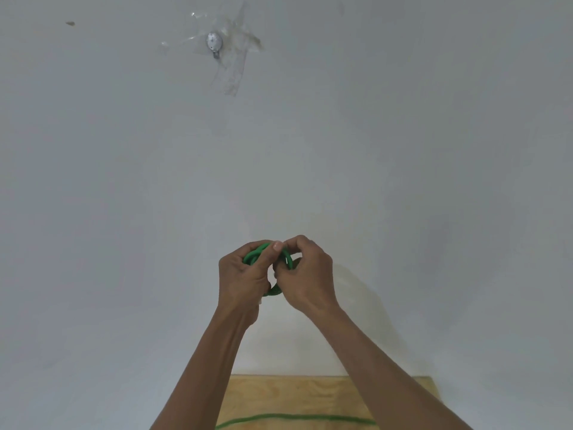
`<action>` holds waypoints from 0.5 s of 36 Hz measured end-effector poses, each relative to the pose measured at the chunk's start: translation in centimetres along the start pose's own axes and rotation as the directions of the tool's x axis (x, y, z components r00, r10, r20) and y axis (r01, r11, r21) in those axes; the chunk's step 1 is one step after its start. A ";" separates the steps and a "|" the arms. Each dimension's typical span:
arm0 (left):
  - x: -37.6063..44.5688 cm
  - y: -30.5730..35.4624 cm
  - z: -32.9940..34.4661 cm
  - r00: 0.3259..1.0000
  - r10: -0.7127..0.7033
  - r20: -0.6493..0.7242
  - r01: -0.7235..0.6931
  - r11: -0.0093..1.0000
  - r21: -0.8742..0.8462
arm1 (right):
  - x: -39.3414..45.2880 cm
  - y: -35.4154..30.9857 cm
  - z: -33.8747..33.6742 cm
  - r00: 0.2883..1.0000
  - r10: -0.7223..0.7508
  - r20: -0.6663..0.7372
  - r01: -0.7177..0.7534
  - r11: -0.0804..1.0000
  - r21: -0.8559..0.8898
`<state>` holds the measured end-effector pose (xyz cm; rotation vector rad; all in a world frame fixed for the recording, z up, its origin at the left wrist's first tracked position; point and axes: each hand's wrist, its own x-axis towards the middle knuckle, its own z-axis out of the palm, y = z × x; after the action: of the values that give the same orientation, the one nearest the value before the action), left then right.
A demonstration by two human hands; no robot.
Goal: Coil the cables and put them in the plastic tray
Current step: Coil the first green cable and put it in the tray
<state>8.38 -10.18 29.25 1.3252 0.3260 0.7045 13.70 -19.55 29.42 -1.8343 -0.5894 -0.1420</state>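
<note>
Centrally, a green cable (266,262) coil is clamped between the left hand (243,276) and right hand (305,274); its loose tail (294,418) is seen crosswise below, at the frame's bottom edge.

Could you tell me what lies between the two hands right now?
In the head view, the coiled green cable bridges the left hand and the right hand; both grip it.

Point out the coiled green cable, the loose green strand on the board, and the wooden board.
coiled green cable (286,259), head view, loops between the hands
loose green strand (297,418), head view, mid-length
wooden board (294,395), head view, bare top
</note>
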 end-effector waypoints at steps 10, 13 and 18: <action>0.0 -0.7 -1.2 0.999 0.052 -0.015 -0.052 0.998 -0.025 | 0.3 0.7 -0.6 0.975 0.064 0.211 -0.111 0.969 0.219; -0.2 -0.9 -1.2 0.998 0.061 -0.027 -0.061 0.998 -0.024 | -0.1 0.7 -0.1 0.986 0.042 0.164 -0.079 0.971 0.226; -0.4 -1.1 -0.9 0.997 0.077 0.005 -0.077 0.997 -0.013 | -0.4 0.8 1.3 0.999 -0.043 0.031 0.041 0.998 0.046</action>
<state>7.90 -9.82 27.89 1.3331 0.2669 0.7658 13.47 -18.65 28.16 -1.7839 -0.6494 -0.1265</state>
